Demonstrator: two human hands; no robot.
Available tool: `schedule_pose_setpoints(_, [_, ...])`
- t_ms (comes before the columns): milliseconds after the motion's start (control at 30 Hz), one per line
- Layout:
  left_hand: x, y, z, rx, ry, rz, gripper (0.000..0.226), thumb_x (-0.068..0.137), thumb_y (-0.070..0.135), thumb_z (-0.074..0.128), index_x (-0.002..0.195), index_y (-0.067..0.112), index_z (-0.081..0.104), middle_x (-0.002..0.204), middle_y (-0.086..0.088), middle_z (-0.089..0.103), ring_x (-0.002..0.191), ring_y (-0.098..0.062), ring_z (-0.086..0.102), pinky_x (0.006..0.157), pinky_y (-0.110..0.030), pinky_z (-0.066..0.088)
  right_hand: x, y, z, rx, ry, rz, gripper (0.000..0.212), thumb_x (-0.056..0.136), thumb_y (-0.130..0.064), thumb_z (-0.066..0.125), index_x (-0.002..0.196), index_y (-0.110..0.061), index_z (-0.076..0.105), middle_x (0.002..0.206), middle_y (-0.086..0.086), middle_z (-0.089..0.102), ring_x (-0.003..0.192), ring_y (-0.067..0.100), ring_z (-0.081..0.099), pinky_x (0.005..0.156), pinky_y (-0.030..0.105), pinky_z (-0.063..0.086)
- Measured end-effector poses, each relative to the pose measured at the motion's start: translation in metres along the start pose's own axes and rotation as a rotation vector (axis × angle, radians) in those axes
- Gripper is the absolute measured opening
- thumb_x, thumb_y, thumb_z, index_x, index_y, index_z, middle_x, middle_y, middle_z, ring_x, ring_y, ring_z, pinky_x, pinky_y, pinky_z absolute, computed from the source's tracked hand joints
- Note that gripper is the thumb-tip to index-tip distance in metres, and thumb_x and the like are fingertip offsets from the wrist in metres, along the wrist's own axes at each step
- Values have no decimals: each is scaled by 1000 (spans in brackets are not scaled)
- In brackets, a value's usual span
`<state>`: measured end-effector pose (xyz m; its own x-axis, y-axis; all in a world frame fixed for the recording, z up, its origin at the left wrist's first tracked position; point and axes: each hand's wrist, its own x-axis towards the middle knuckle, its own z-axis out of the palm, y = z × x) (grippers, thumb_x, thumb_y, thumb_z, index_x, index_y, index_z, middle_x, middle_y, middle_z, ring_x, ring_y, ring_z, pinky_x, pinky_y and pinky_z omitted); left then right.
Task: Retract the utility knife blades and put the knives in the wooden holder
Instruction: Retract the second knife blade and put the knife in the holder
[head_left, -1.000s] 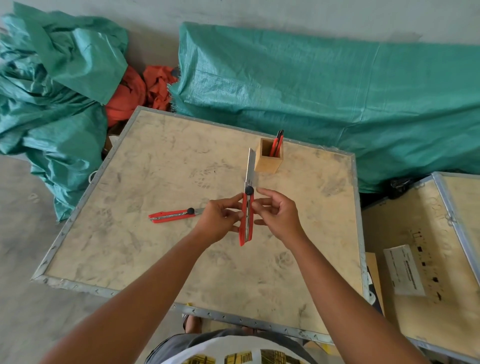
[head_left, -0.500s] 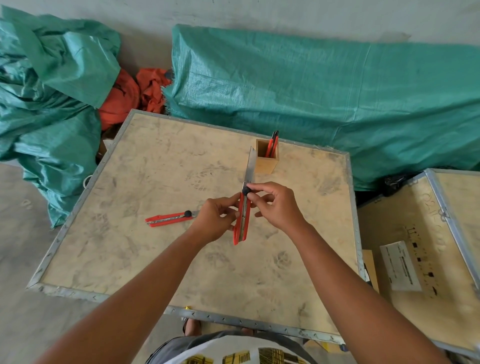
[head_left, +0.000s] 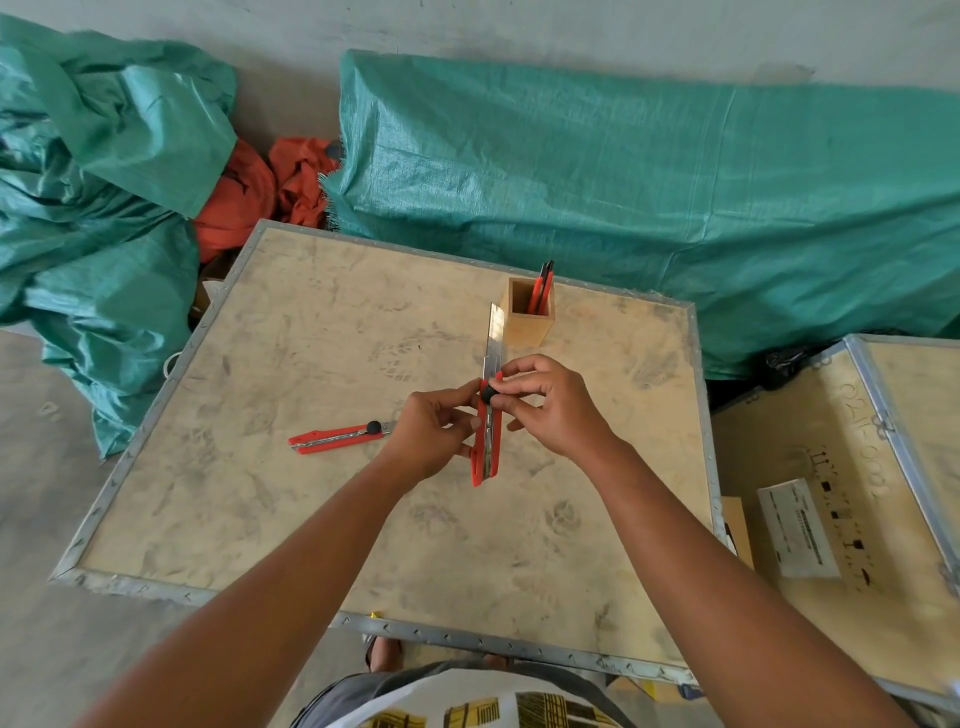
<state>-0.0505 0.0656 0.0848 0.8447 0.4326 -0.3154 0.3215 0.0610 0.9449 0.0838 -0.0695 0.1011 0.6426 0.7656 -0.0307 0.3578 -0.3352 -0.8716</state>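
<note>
A wide plywood counter (head_left: 291, 322) with a metal rim carries the work, green tarps (head_left: 649, 182) heaped behind it. At its far side stands the wooden holder (head_left: 527, 325), with knives (head_left: 543, 283) already standing in it. A second red knife (head_left: 337, 437) lies flat on the counter to the left, its blade out of sight behind the left hand.

Above the middle of the counter both hands hold the red utility knife (head_left: 487, 447) up off the surface, its blade (head_left: 493, 338) fully extended and pointing away toward the holder. The left hand (head_left: 434, 434) has its fingers closed around the handle's side. The right hand (head_left: 553, 402) pinches the black lock knob (head_left: 487, 395) between thumb and forefinger.

The step in hand looks to be releasing that knob. Done well, the left hand keeps the handle steady while the right loosens the knob, then draws the slider back toward the body. Fingers should stay behind the knob, clear of the edge. The blade should be fully hidden before the knife goes into the holder.
</note>
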Motion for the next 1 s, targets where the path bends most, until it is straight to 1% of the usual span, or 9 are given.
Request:
schedule_pose_setpoints(100, [1,3,-1,1,4,-1,50,91,-12,62,133,14,64,105,0,74,84,-19,72,75,-52,64,-4,0,2,-7,13,-7,26,86,-9,79,112,-11,78,112,2,64,90,6,71,63,29,65])
schedule_pose_setpoints(267, [1,9,-2,-27,20,1,48,89,-10,65,132,12,64,113,-5,75,94,-31,75,75,-52,64,-11,1,3,50,14,30,28,86,-5,78,113,-11,78,109,5,67,90,16,75,61,36,66])
schedule_pose_setpoints(400, [1,15,-1,-53,25,39,44,90,-5,66,130,14,66,115,-6,76,93,-26,75,77,-53,63,-10,-3,1,115,90,18,34,87,-1,76,118,-13,75,114,5,71,87,14,76,60,34,66])
schedule_pose_setpoints(533, [-2,18,1,-26,10,59,48,91,-5,66,129,24,67,119,-1,75,101,-22,74,84,-49,62,-8,-4,0,145,140,-12,26,89,-3,75,114,-9,76,114,7,71,88,13,76,63,32,66])
schedule_pose_setpoints(633, [-6,17,0,-61,-44,22,56,90,-12,63,130,27,66,124,2,73,99,-28,74,85,-52,61,-8,-3,-1,147,146,-2,25,88,-3,76,112,-9,76,113,7,70,87,13,76,64,34,66])
schedule_pose_setpoints(733, [-6,16,1,-70,-24,16,56,89,-14,63,130,24,66,120,2,75,93,-30,75,83,-52,62,-9,-3,0,118,139,-4,26,88,-4,75,113,-11,76,115,6,70,88,15,75,64,38,67])
schedule_pose_setpoints(833, [-7,16,2,-108,10,-2,55,88,-15,64,131,20,65,112,5,77,87,-26,76,83,-51,62,-7,-3,1,82,115,-26,25,87,-6,77,112,-10,77,120,4,69,97,16,73,68,38,67])
schedule_pose_setpoints(900, [-6,17,1,-147,19,-19,55,88,-15,63,132,17,64,107,10,78,83,-21,76,83,-50,62,-9,-3,2,48,88,-30,24,85,-8,79,109,-12,79,128,2,67,109,15,70,75,37,66])
schedule_pose_setpoints(1000, [-5,18,-1,-170,8,-7,55,88,-16,62,133,16,63,110,8,78,80,-17,75,85,-48,62,-12,-4,1,-18,52,-22,22,83,-11,82,105,-17,81,140,-2,62,127,12,59,87,29,61])
